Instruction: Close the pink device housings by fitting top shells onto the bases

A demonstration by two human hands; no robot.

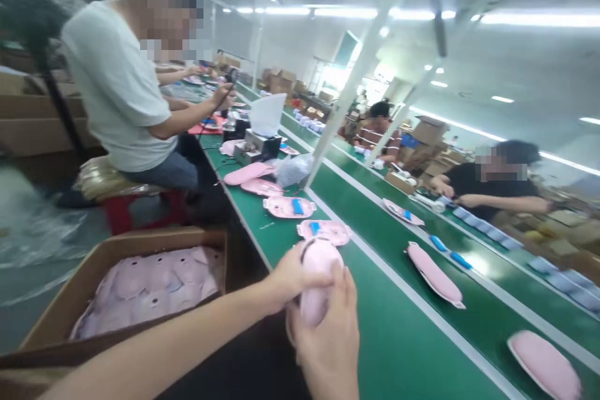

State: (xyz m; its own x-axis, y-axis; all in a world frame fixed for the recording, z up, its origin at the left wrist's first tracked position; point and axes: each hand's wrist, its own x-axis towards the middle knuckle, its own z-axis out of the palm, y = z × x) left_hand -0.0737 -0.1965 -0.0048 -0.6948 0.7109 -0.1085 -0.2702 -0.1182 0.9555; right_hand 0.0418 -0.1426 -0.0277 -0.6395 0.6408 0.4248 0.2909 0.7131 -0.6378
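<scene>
Between my two hands is a rounded pink plastic shell (320,262), held over the near edge of the green workbench. My left hand (291,276) grips its far left side, the thumb lying across the top. Around its right and near side wrap the fingers of my right hand (332,331). Part of a second pink edge shows under my right hand; whether it belongs to the same piece I cannot tell. Just beyond my hands lies an open pink shell (330,234) with a blue block in it. Another open shell (284,207) with a blue block sits farther up.
Pink shells (435,275) and blue blocks (438,243) lie on the green conveyor (394,250) to the right. A cardboard box (218,262) of pink parts stands at lower left. A seated co-worker (117,87) works ahead on the left; others sit across the line. A white post (342,100) rises from the bench.
</scene>
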